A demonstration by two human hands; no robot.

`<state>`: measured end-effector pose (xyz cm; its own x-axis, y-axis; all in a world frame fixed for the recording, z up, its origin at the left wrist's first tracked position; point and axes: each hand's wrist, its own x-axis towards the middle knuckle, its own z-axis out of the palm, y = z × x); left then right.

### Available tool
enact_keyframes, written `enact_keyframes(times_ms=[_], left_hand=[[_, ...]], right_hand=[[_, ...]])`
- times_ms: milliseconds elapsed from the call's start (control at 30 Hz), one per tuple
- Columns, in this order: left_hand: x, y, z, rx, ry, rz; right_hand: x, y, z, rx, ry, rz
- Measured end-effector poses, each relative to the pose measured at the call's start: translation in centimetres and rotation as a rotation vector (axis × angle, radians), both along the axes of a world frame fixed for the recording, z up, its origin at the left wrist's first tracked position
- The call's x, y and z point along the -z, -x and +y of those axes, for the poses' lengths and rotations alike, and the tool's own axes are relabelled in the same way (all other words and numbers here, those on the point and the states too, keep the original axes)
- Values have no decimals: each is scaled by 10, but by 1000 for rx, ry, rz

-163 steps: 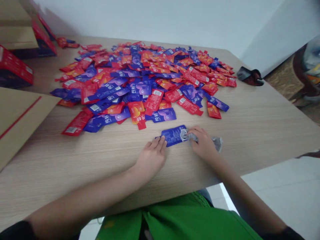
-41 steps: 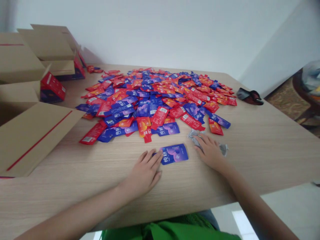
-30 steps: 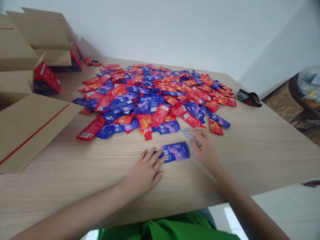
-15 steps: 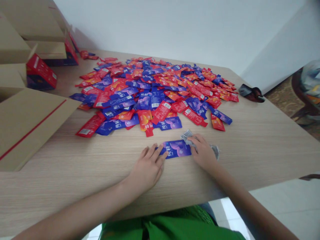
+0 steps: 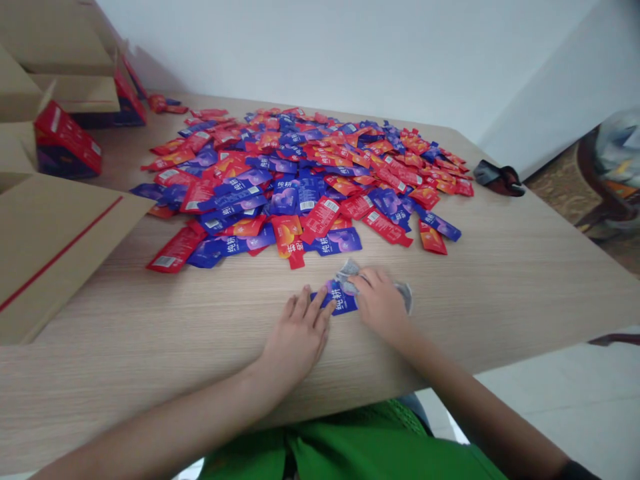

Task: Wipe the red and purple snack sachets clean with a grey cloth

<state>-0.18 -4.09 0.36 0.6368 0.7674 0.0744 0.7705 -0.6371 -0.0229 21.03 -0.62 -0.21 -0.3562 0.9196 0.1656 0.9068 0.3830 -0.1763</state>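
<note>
A blue pouch [image 5: 344, 303] with white lettering lies flat on the wooden table [image 5: 200, 373] in front of me. My left hand [image 5: 303, 327] rests on the pouch's left end, its fingers stretched out. Bunched under the fingers of my right hand [image 5: 380, 300] is a grey cloth [image 5: 349, 270], which lies over the pouch. Part of the cloth also sticks out at the right of that hand. The right half of the pouch is hidden beneath hand and cloth. Beyond it spreads a big heap of red and blue pouches [image 5: 285, 197].
Open cardboard boxes [image 5: 65, 227] with red and blue printed sides stand along the left. A dark glossy object [image 5: 500, 179] lies near the table's right edge. A white wall [image 5: 325, 53] closes off the back. Off to the right is a chair holding plastic bags [image 5: 620, 153].
My right hand has slid leftward with the cloth, from the right end of the blue pouch to over its middle. My left hand stays on the pouch's left end. The view has shifted slightly.
</note>
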Motion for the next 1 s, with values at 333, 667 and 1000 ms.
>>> enact_keyframes(times_ms=[333, 667, 1000], left_hand=[[0, 2, 3, 28, 12, -26], [0, 1, 8, 38, 2, -1], [-2, 4, 11, 72, 28, 11]], right_hand=[[-25, -15, 0, 19, -92, 309], [-1, -8, -17, 32, -4, 126], [-20, -14, -2, -7, -129, 278]])
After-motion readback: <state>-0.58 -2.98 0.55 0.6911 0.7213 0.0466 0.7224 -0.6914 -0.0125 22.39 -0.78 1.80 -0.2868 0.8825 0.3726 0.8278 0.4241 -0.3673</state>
